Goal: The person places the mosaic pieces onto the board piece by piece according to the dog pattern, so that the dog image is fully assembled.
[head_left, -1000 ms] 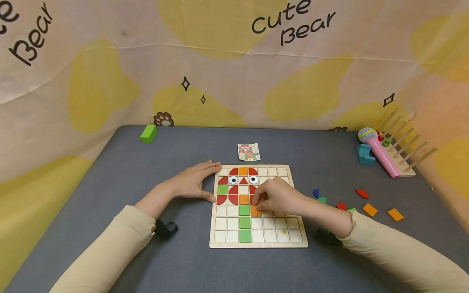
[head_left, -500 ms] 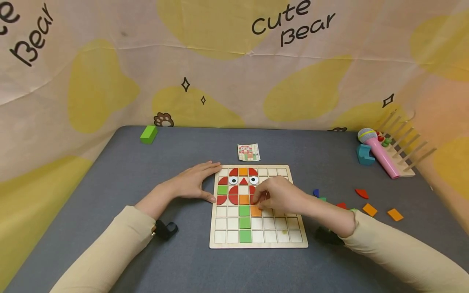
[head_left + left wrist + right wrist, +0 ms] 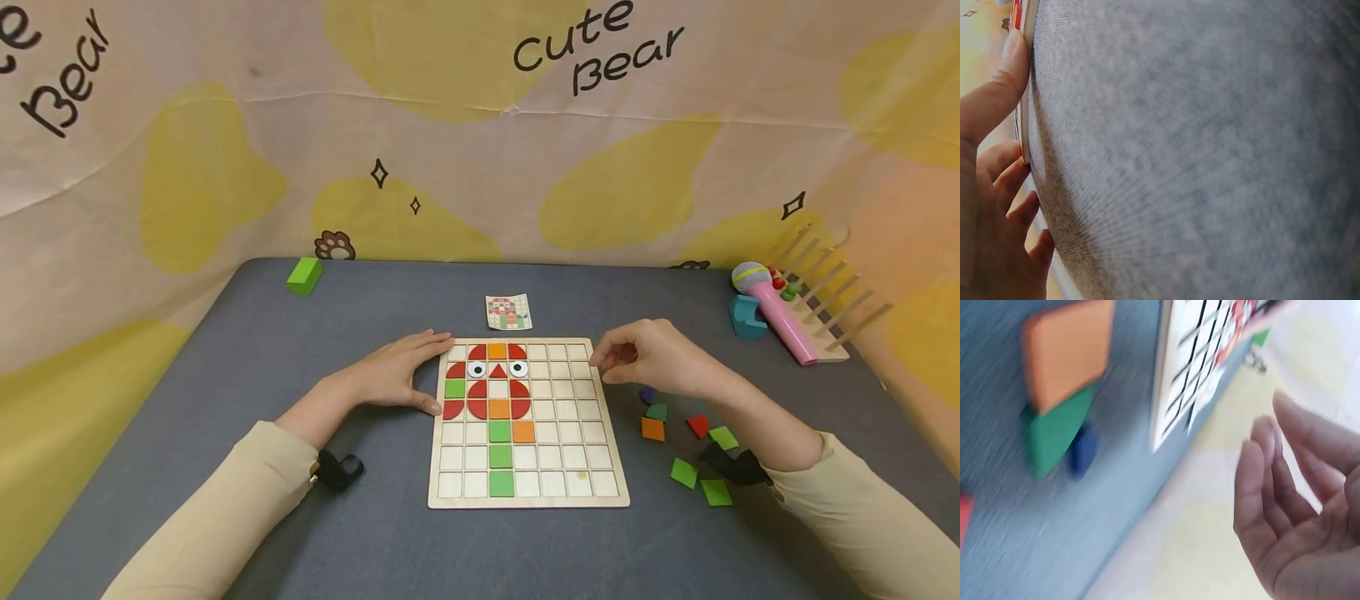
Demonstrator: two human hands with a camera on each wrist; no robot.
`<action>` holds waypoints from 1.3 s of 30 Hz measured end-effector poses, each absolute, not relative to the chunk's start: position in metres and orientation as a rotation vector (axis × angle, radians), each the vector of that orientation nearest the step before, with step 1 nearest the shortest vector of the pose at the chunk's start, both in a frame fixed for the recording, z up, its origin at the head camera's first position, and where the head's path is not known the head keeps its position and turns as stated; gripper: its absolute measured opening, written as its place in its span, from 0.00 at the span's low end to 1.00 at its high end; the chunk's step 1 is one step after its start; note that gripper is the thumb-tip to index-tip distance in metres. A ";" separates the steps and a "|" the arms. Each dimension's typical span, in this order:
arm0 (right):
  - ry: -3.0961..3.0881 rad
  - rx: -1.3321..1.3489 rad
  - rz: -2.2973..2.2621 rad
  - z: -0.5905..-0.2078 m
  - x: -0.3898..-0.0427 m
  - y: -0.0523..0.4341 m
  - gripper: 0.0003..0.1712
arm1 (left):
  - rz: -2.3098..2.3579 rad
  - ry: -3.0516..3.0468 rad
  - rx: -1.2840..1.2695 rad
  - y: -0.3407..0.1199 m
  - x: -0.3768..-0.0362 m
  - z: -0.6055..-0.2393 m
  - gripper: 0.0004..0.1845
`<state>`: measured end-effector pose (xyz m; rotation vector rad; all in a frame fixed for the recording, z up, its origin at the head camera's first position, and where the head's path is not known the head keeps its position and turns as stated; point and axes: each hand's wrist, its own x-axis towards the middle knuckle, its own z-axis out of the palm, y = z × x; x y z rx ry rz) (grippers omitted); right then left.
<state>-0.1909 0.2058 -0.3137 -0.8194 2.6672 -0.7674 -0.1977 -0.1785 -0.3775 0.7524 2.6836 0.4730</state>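
A wooden grid board (image 3: pixel 555 503) lies on the table with red, orange and green tiles and two eye tiles in its cells. My left hand (image 3: pixel 390 371) rests at its left edge, fingertips by the upper corner and thumb lower down. In the left wrist view the thumb (image 3: pixel 1007 84) lies along the board's side. My right hand (image 3: pixel 660 358) is raised just past the board's right edge. Its fingers are loosely bent and hold nothing, with a gap to the thumb in the right wrist view. An orange tile (image 3: pixel 522 432) sits in a cell beside a green one (image 3: pixel 499 431).
Loose pieces lie right of the board, among them an orange tile (image 3: pixel 652 429), a red piece (image 3: pixel 698 427) and a green tile (image 3: pixel 683 473). A picture card (image 3: pixel 508 312) is behind it. A pink microphone (image 3: pixel 783 321) and a pegged rack (image 3: pixel 834 353) stand far right; a green block (image 3: pixel 304 276) far left.
My right hand has let go of the orange tile on the board and moved right and up, off the board. The loose pieces beneath that arm now show. My left hand stays put.
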 end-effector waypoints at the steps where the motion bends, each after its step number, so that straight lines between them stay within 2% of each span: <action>1: 2.646 -0.837 -0.751 -0.313 -0.192 0.212 0.09 | 0.473 2.684 0.754 -0.179 -0.198 -0.378 0.56; 9: 2.284 -0.911 -0.640 -0.327 -0.195 0.254 0.21 | 0.468 2.686 0.756 -0.180 -0.199 -0.379 0.57; 17: 2.228 -0.877 -0.635 -0.338 -0.190 0.265 0.28 | 0.472 2.686 0.760 -0.181 -0.199 -0.380 0.57; 32: 2.266 -1.011 -0.672 -0.353 -0.193 0.265 0.18 | 0.464 2.692 0.771 -0.181 -0.199 -0.381 0.56; 39: 2.349 -1.040 -0.640 -0.352 -0.192 0.261 0.18 | 0.468 2.687 0.756 -0.181 -0.198 -0.380 0.56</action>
